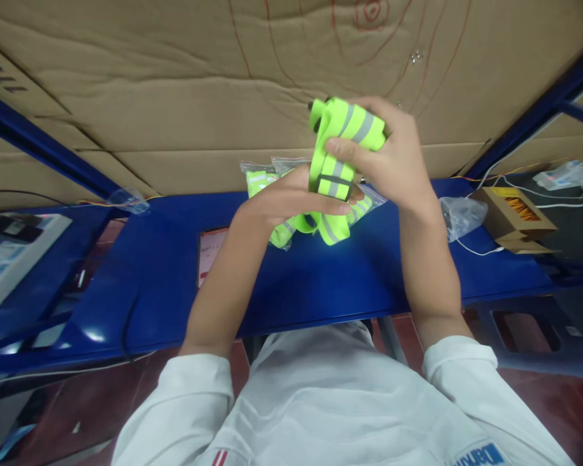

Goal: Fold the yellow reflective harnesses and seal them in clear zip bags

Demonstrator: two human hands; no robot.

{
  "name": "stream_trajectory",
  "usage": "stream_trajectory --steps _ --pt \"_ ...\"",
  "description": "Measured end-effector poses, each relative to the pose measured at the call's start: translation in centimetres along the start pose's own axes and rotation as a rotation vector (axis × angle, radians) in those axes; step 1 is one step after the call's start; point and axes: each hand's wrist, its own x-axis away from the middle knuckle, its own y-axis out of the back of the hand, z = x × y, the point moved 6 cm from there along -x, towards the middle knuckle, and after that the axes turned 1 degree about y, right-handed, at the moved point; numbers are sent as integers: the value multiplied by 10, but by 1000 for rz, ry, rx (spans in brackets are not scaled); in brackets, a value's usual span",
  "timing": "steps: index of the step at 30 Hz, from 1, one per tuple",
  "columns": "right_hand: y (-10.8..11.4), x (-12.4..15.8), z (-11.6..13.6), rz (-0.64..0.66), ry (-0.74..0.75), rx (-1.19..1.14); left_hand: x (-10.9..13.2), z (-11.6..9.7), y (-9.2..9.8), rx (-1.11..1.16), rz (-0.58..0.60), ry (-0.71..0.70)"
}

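A neon yellow-green strap with grey reflective stripes (346, 126) is folded into a bundle and held above the blue table (320, 278). My right hand (393, 162) grips its upper part, fingers curled round it. My left hand (291, 197) pinches the lower part, thumb across the band. A loop of the strap hangs down towards the table. Behind my hands lie clear plastic bags holding more of the yellow-green straps (262, 181).
A cardboard wall (175, 97) stands behind the table. A crumpled clear bag (461, 217) and a small open cardboard box (515, 220) with white cables sit at the right. A pink card (208, 249) lies on the table. Blue frame bars run at both sides.
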Motion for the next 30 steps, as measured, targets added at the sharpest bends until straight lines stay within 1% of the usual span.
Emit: stream_trajectory --steps 1,3,5,7,9,11,13,15,17,20,23,24,26,28,29,30 --pt "4 0 1 -48 18 -14 -1 1 1 8 -29 -7" --pt "7 -2 0 -86 49 -7 -2 1 2 41 -84 -31" --pt "7 -5 -9 -83 -23 -52 -2 2 1 78 -104 -35" --pt "6 -8 -20 -86 -94 -155 -2 3 -1 95 -116 -25" --pt "5 -9 -29 -88 -152 -228 -2 4 1 87 -166 -19" --pt "5 -9 -35 -95 -183 -235 -4 7 5 59 -218 -9" --pt "5 -8 -38 -95 -210 -243 -6 11 9 18 -234 -5" --pt "0 -7 -40 -35 -244 -322 -8 14 14 -21 -228 -13" --pt "-8 -7 -41 54 -269 -419 -8 14 18 -61 -221 -31" --pt "-20 -12 -47 162 -250 -486 -5 12 19 -126 -181 -38" --pt "-32 -17 -63 215 -258 -447 -2 9 19 -183 -168 -60" --pt "-33 -19 -68 195 -266 -419 -2 9 19 -191 -173 -68" --pt "-27 -21 -72 81 -229 -290 -4 10 20 -194 -193 -68" --pt "-15 -19 -60 -47 -107 -87 -6 13 22 -186 -198 -46" --pt "-9 -16 -50 -79 -38 20 -7 14 23 -182 -200 -37" --pt "-6 -13 -40 -72 23 106 -7 14 25 -179 -203 -34"
